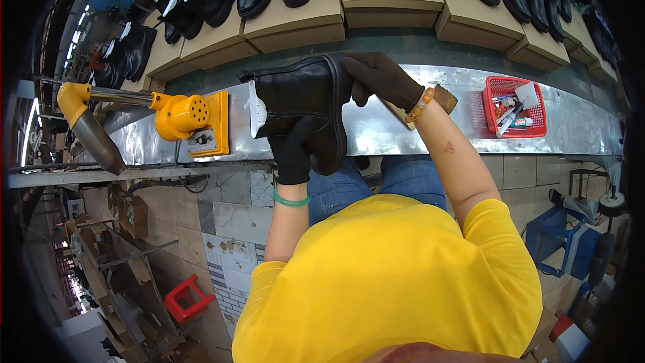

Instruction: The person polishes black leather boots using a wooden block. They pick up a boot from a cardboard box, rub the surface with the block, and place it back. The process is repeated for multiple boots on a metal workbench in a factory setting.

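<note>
A black ankle boot [295, 97] is held sideways above the metal bench, its shaft opening to the left and its sole to the right. White paper [257, 111] sticks out of the opening. My left hand [291, 154], in a dark glove, grips the boot from the near side, with fingers against the upper; some are hidden against the black leather. At the far right end of the boot, my right hand [383, 77], in a dark brown glove, has its fingers bent against the heel. Whether anything small lies under those fingers cannot be seen.
A yellow machine [188, 117] with a nozzle stands left on the metal bench [463, 144]. A brown block [445, 99] lies beyond my right wrist. Further right is a red basket [489, 107] of tubes and pens. Cardboard boxes [295, 33] carrying several black boots line the far side.
</note>
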The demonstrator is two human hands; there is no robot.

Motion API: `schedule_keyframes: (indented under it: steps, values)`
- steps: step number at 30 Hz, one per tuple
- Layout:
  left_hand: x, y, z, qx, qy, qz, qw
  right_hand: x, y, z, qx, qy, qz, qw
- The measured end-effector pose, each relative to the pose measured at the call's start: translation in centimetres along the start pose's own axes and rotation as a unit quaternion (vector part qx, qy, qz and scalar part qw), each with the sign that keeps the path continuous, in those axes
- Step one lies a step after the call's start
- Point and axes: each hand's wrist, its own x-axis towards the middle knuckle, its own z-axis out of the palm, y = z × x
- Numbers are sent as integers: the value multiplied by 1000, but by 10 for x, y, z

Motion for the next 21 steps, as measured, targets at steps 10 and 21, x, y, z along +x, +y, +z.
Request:
schedule_keyframes:
  steps: [10, 21]
  values:
    - [-16, 5, -10, 223, -34, 96, 969, -7, -1, 4, 35, -19, -34, 999]
    - [-21, 18, -33, 277, 86, 104, 951, -6, 2, 10, 52, -32, 5, 998]
